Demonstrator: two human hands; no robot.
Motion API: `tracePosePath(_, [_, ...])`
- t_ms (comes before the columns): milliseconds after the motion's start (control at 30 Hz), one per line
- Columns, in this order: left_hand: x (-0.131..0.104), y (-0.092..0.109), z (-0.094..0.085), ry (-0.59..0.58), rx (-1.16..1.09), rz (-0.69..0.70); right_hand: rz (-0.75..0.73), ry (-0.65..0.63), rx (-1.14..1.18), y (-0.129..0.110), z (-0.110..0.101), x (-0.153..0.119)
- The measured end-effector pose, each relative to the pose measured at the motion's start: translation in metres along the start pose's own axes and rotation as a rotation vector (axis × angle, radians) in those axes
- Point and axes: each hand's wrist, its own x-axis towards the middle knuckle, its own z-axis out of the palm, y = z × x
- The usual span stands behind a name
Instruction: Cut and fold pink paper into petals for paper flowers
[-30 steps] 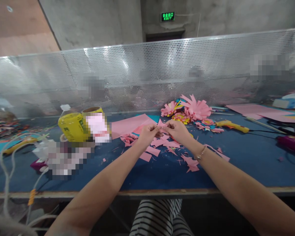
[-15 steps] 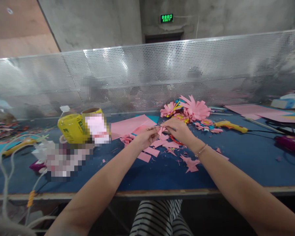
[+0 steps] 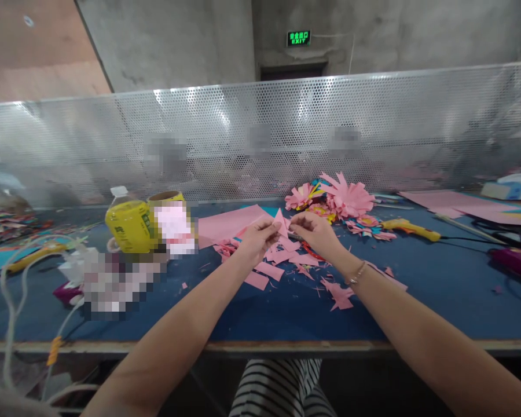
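Note:
A small piece of pink paper point(image 3: 280, 222), folded to a pointed triangle, stands up between my hands over the blue table. My left hand point(image 3: 260, 240) pinches its lower left side between thumb and fingers. On the other side, my right hand point(image 3: 316, 230) has thumb and index finger closed at the paper's right edge. Beneath my hands lie loose pink paper cuttings point(image 3: 270, 270). A red loop point(image 3: 311, 250), like a scissor handle, shows just below my right hand; the rest of it is hidden.
Beyond my right hand sit pink paper flowers point(image 3: 347, 196), with a yellow glue gun point(image 3: 410, 228) beside them. Pink sheets point(image 3: 226, 223) lie behind my left hand. A yellow-labelled bottle point(image 3: 130, 226) and a tape roll point(image 3: 167, 198) stand left. A perforated metal screen point(image 3: 226, 139) runs behind.
My right hand has drawn back slightly to the right from the folded pink paper, whose triangular point now shows upright. My left hand keeps its pinch. The view has tilted slightly.

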Motion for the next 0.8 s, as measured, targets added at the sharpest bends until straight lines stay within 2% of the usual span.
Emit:
tracePosePath(167, [0.0000, -0.0012, 0.0016, -0.011, 0.044, 0.020, 0.029, -0.007, 0.077, 0.0025, 0.0015, -0.0001])
tracePosePath(400, [0.0011, -0.0049, 0.0018, -0.021, 0.391, 0.238, 0.103, -0.031, 0.072, 0.0022, 0.0002, 0.0014])
tracePosePath(567, [0.0012, -0.0075, 0.0017, 0.005, 0.344, 0.204, 0.090, -0.088, 0.001, -0.0002, 0.0000, 0.0000])
tracePosePath(800, [0.0016, -0.0093, 0.0024, -0.029, 0.238, 0.146, 0.039, -0.070, -0.128, -0.0041, 0.0007, -0.0023])
